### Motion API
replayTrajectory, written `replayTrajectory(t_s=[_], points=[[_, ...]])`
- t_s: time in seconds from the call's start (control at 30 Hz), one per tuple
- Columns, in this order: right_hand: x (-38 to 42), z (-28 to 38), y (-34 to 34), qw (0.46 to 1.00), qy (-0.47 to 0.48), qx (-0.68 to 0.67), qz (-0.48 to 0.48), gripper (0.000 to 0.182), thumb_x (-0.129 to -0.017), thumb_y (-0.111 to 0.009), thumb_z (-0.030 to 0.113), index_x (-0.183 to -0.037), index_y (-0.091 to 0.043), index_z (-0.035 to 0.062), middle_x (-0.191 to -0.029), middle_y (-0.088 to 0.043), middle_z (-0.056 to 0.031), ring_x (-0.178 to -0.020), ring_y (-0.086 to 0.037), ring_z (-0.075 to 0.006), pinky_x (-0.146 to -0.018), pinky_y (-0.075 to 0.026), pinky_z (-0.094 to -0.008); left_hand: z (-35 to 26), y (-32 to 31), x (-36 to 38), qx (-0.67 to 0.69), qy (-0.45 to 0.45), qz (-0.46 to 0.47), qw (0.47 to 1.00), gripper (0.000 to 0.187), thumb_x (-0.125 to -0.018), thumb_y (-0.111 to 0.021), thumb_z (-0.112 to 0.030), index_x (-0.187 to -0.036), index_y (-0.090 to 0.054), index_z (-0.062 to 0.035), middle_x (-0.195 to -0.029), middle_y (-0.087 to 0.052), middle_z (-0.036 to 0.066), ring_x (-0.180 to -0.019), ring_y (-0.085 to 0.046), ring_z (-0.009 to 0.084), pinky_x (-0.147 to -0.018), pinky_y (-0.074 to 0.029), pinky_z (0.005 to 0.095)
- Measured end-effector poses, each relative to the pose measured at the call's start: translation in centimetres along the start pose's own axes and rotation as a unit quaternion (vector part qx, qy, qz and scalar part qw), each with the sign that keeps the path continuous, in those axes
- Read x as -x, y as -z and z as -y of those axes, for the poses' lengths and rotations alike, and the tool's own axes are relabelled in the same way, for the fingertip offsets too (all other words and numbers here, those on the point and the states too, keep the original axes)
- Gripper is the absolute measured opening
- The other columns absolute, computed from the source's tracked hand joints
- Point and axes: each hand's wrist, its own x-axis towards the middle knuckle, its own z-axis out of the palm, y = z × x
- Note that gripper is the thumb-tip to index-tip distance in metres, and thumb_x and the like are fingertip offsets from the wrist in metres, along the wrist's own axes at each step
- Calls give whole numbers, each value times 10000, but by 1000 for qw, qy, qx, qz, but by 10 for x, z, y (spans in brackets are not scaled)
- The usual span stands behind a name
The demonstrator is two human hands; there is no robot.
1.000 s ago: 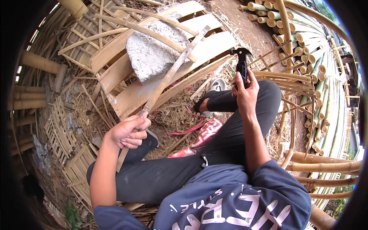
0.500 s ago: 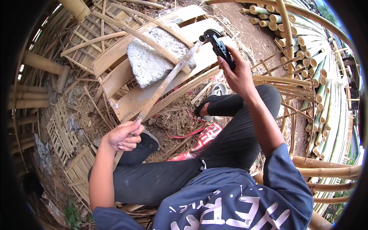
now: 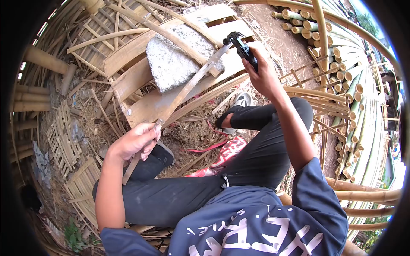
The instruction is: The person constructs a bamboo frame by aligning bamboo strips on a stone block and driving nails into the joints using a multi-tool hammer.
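My left hand (image 3: 137,142) is closed around a long flat bamboo strip (image 3: 188,88); its short lower end sticks out below the fingers over my thigh. The strip slants up and right, passing over the edge of a rough grey-white stone block (image 3: 171,64). My right hand (image 3: 264,77) grips a black tool with a hammer-like head (image 3: 244,51). That head is at the strip's upper end and seems to touch it. A small shiny bit (image 3: 160,122) shows on the strip just above my left fingers; I cannot make out what it is.
Wooden slats (image 3: 139,112) lie under the stone, with narrow bamboo strips (image 3: 183,46) across it. Cut bamboo poles (image 3: 356,111) are stacked on the right. Woven bamboo panels (image 3: 64,138) lie at left. A red-and-white bag (image 3: 228,153) is between my legs.
My left hand has turned and opened its grip slightly, moving a little up; the strip's lower end shows more. The tool head has shifted slightly right and remains at the strip's upper end.
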Motion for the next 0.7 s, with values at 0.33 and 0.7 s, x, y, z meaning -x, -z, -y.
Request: replayTrajectory(t_s=[0.33, 0.7], points=[[12, 13, -9, 999, 8, -40, 37, 401, -992, -586, 205, -1308, -487, -21, -1065, -656, -304, -1012, -649, -454, -860, -504, -479, -17, 25, 25, -509, -211, -416, 723, 419, -1029, -514, -320, -845, -577, 52, -656, -581, 233, -639, -591, 412, -608, -461, 442], [13, 19, -14, 999, 13, -4, 41, 394, -995, -573, 179, -1320, -472, -19, -1050, -655, -305, -975, -645, -470, -835, -503, -496, -24, 49, 14, -544, -183, -551, 606, 459, -1078, -351, -391, -1131, -603, -12, -890, -664, 259, -893, -610, 462, -963, -419, 495]])
